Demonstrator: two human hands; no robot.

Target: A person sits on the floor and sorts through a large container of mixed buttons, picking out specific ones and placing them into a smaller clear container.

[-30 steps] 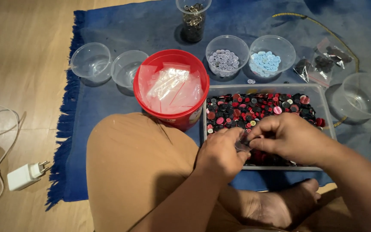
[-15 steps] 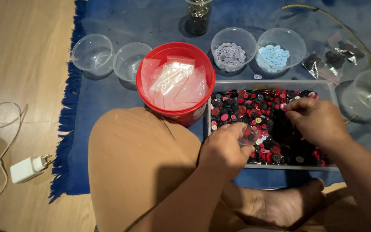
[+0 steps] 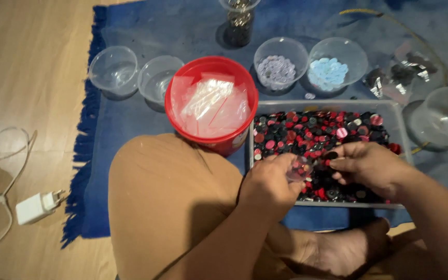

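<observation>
A clear shallow tray point(image 3: 327, 102) on a blue rug point(image 3: 141, 26) holds a heap of red, black and pink buttons point(image 3: 317, 129). Over its near left part, my left hand point(image 3: 268, 184) pinches a small clear plastic bag point(image 3: 301, 168) with a few buttons inside. My right hand point(image 3: 369, 166) is just right of the bag, its fingertips closed on a dark button point(image 3: 332, 154) beside the bag's mouth. My bent knee in tan cloth fills the foreground.
A red bucket point(image 3: 211, 61) of clear bags stands left of the tray. Behind are two bare clear cups point(image 3: 112, 70), a cup of lilac buttons point(image 3: 280, 65), one of light-blue buttons point(image 3: 336, 65) and a dark-filled cup point(image 3: 239, 21). A large clear bowl point(image 3: 442, 122) sits right. A white charger point(image 3: 35, 207) lies on the wood floor.
My right hand reached out over the right side of the tray, then came back left to the bag with a dark button. The left hand stayed in place.
</observation>
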